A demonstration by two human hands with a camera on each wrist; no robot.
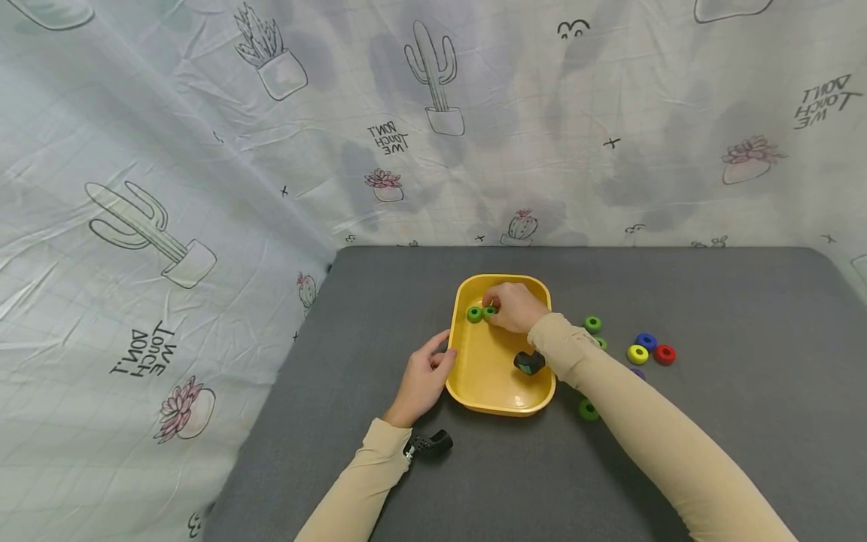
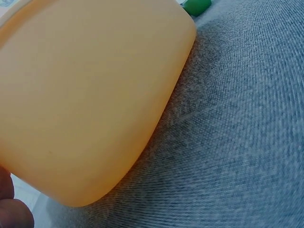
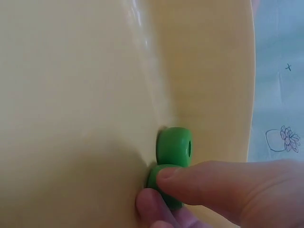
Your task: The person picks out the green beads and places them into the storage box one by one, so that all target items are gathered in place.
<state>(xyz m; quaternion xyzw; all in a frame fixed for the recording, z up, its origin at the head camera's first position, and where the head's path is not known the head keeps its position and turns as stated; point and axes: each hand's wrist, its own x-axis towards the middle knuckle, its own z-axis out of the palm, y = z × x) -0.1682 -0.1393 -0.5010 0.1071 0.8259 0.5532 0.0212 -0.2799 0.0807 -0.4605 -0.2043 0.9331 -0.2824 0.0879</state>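
Observation:
My right hand (image 1: pixel 516 306) reaches into the yellow tray (image 1: pixel 491 369) and pinches a green bead (image 3: pixel 153 179) between thumb and fingers. Right beside that one, against the tray's far-left wall, sits another green bead (image 3: pixel 172 146), its hole showing. Both are thick, round pieces with a hole through the middle. At the tray's left edge, my left hand (image 1: pixel 423 380) holds the rim with bent fingers and the thumb. Up close in the left wrist view are the tray's outer wall (image 2: pixel 90 104) and curled fingers (image 2: pixel 14 213) at its corner.
Right of the tray, on the grey table (image 1: pixel 745 421), lie more beads: a green one (image 1: pixel 592 324), a blue one (image 1: pixel 646 342), a yellow one (image 1: pixel 637 354), a red one (image 1: pixel 665 354) and several partly behind the right sleeve (image 1: pixel 637 406). A patterned curtain (image 1: pixel 474 188) hangs behind.

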